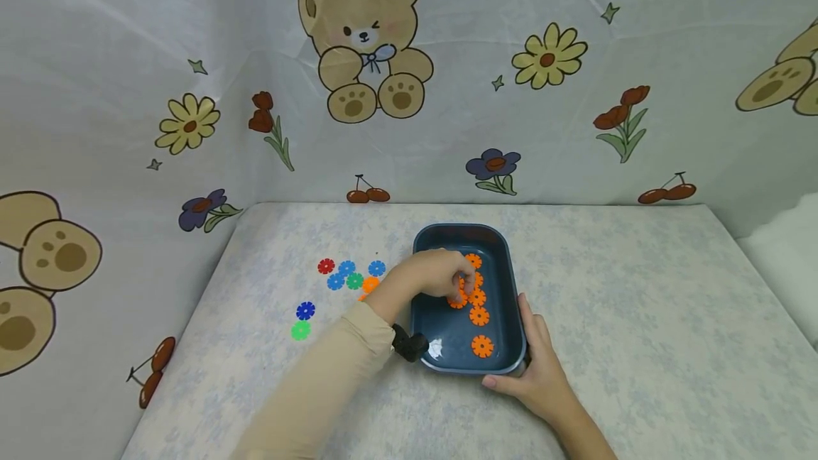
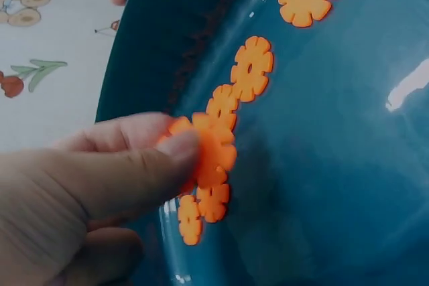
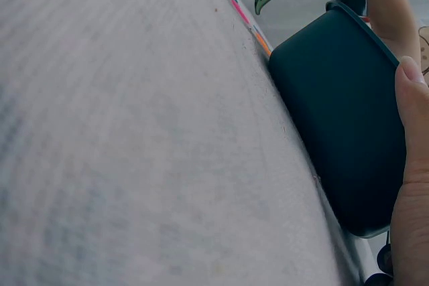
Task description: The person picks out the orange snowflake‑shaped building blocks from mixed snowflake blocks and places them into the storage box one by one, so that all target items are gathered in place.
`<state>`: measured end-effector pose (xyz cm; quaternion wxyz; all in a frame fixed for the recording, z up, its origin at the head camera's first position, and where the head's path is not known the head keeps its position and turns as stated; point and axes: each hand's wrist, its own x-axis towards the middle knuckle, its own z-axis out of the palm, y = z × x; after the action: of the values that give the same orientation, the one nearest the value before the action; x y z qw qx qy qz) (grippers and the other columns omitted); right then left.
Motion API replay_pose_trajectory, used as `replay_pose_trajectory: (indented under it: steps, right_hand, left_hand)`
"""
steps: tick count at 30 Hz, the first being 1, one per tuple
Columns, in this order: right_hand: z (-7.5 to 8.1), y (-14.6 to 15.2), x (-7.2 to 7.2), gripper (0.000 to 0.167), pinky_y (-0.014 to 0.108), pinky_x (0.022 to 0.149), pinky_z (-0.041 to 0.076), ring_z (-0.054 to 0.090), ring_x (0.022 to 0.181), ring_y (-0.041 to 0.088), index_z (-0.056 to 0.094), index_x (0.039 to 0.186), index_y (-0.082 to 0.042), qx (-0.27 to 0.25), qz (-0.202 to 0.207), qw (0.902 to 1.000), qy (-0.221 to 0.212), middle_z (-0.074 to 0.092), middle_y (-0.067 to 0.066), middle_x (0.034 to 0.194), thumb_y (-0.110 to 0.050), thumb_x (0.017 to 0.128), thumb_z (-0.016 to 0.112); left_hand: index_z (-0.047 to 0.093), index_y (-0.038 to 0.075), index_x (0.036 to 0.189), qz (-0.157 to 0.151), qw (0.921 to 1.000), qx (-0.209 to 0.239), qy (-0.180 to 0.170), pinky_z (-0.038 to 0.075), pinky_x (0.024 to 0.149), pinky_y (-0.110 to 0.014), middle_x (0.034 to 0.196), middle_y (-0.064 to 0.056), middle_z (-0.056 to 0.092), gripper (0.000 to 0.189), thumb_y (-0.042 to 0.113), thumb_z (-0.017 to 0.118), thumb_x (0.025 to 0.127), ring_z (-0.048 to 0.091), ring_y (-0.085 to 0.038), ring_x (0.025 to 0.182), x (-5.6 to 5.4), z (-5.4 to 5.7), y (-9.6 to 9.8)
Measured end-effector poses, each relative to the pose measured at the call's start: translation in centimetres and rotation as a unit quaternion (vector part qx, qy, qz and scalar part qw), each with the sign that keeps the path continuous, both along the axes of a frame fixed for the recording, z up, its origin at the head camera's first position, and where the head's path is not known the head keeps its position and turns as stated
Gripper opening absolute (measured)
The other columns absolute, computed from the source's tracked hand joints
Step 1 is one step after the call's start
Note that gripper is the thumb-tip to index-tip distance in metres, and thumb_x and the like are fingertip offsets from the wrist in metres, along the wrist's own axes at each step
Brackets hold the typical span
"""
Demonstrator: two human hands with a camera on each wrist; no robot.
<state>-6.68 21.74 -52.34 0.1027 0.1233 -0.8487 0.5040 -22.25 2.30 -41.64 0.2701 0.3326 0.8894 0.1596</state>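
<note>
My left hand is inside a dark blue rectangular tray. Between thumb and forefinger it pinches an orange notched plastic disc, a snowflake-style building piece. More orange discs lie on the tray floor, mostly in a line along its right side; the hand partly covers some of them. My right hand grips the tray's near right corner, its thumb at the front and its fingers along the right wall. In the right wrist view, the thumb lies at the tray's rim.
Left of the tray, loose discs lie on the pale patterned table: red, several light blue, green, dark blue, light green and orange, partly behind my left forearm. A printed cloth hangs behind.
</note>
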Motion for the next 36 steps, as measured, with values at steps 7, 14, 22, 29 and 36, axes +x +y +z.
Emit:
replay_pose_trajectory:
  steps: [7,14,22,29,36]
  right_hand:
    - [-0.1,0.1,0.0,0.140,0.003,0.089,0.035,0.039,0.109,0.004,0.008,0.160,-0.019,0.000,0.003,1.0000,0.000,0.042,0.014,0.126,-0.014,0.053,0.098]
    - [0.0,0.1,-0.1,0.141,0.002,0.090,0.034,0.038,0.109,0.003,0.007,0.160,-0.019,0.008,0.004,1.0000,0.000,0.042,0.012,0.125,-0.016,0.053,0.099]
    - [-0.1,0.0,-0.1,0.141,0.002,0.090,0.034,0.038,0.108,0.003,0.008,0.160,-0.018,-0.003,0.002,1.0000,0.004,0.042,0.013,0.123,-0.014,0.052,0.099]
    - [-0.1,0.0,0.0,0.141,0.003,0.090,0.033,0.037,0.109,0.003,0.008,0.160,-0.019,0.002,0.001,1.0000,0.004,0.042,0.014,0.125,-0.015,0.052,0.099]
    - [-0.2,0.0,0.0,0.141,0.003,0.089,0.033,0.037,0.108,0.004,0.008,0.160,-0.019,0.009,-0.005,0.9999,0.006,0.043,0.014,0.126,-0.016,0.052,0.099]
  left_hand:
    - [0.069,0.024,0.086,0.003,0.9998,-0.009,0.015,0.042,0.059,-0.023,0.073,0.008,0.064,0.014,0.012,0.077,0.087,0.054,-0.010,0.064,-0.3,-1.2,-0.1]
    - [0.065,0.024,0.083,0.018,0.9986,-0.021,0.045,0.044,0.060,-0.024,0.071,0.009,0.064,0.017,0.020,0.082,0.082,0.057,-0.009,0.065,-0.1,-1.9,0.0]
    - [0.064,0.021,0.086,0.015,0.9899,-0.045,0.133,0.040,0.060,-0.024,0.076,0.010,0.056,0.025,0.031,0.085,0.078,0.055,-0.010,0.069,0.1,-2.4,0.3]
    - [0.063,0.019,0.088,0.034,0.9862,-0.014,0.161,0.038,0.058,-0.024,0.075,0.008,0.055,0.027,0.030,0.085,0.078,0.054,-0.011,0.068,0.0,-2.0,0.1]
    - [0.065,0.020,0.102,0.061,0.9886,0.068,0.119,0.045,0.067,-0.027,0.092,0.003,0.064,0.029,0.029,0.083,0.081,0.055,-0.011,0.079,0.3,0.8,-1.4]
